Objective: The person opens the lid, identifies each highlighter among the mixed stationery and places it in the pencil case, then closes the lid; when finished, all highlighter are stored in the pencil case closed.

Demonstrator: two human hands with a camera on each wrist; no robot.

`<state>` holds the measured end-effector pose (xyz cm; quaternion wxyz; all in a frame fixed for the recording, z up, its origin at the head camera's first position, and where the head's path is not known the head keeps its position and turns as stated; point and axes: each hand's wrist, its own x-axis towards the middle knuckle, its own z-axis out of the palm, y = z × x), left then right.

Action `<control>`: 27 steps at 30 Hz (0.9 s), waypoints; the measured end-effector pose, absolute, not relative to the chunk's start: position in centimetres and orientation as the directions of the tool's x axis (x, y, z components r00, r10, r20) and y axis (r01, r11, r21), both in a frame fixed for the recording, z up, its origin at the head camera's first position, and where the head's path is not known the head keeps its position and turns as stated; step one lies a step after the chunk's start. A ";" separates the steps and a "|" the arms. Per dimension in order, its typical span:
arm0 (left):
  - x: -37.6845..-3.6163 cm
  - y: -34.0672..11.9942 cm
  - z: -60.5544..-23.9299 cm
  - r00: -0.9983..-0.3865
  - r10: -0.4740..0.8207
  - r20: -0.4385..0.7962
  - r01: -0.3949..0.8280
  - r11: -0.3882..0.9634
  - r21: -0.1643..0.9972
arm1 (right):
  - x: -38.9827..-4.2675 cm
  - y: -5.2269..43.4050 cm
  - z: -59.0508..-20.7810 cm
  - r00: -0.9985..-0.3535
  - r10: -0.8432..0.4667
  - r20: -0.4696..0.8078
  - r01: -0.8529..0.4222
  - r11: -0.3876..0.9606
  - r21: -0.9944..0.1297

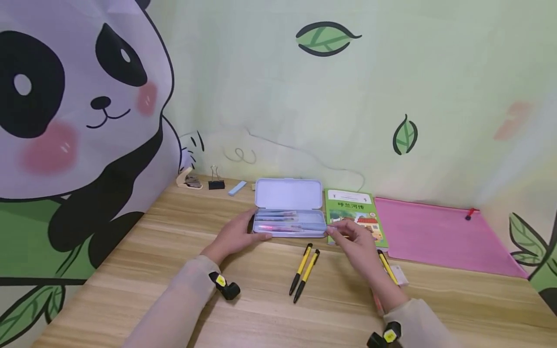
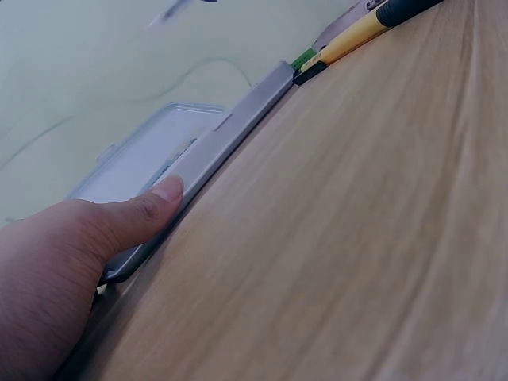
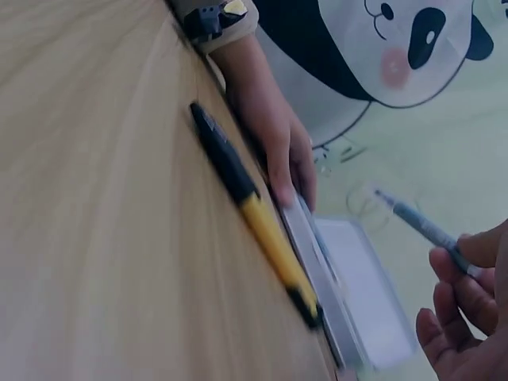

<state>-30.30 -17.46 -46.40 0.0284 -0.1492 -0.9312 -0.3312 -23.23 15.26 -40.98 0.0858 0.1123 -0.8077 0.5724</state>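
A pale lilac pencil case lies open on the table, its lid raised at the back and several pens in its tray. My left hand grips the case's left end; in the left wrist view the thumb presses on the front edge. Over the right end of the case, my right hand pinches a slim blue-grey pen between thumb and fingers, its tip pointing toward the case. Two yellow-and-black pens lie side by side in front of the case.
Right of the case is a green book, then a pink pouch. Another yellow pen and a whitish eraser lie partly behind my right arm. At the back left are a stapler, a black binder clip and a light-blue strip.
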 end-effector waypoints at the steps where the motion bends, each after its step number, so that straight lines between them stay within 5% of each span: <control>1: -30.3 -17.4 -46.5 -0.953 0.262 0.151 0.299 0.737 0.606 | -23.5 14.5 -41.0 -0.962 -0.076 0.264 -0.274 0.322 -0.906; 10: -30.3 -17.0 -47.0 -0.956 0.261 0.136 0.288 0.736 0.612 | -26.1 9.8 -42.4 -0.921 0.002 0.390 -0.370 0.311 -0.875; 17: -30.5 -17.2 -47.0 -0.952 0.263 0.159 0.304 0.726 0.617 | -27.0 10.2 -44.8 -0.811 0.043 0.583 -0.524 0.392 -0.757; 27: -30.5 -17.6 -46.4 -0.952 0.267 0.151 0.301 0.722 0.622 | -27.4 9.9 -44.9 -0.827 0.059 0.559 -0.491 0.409 -0.769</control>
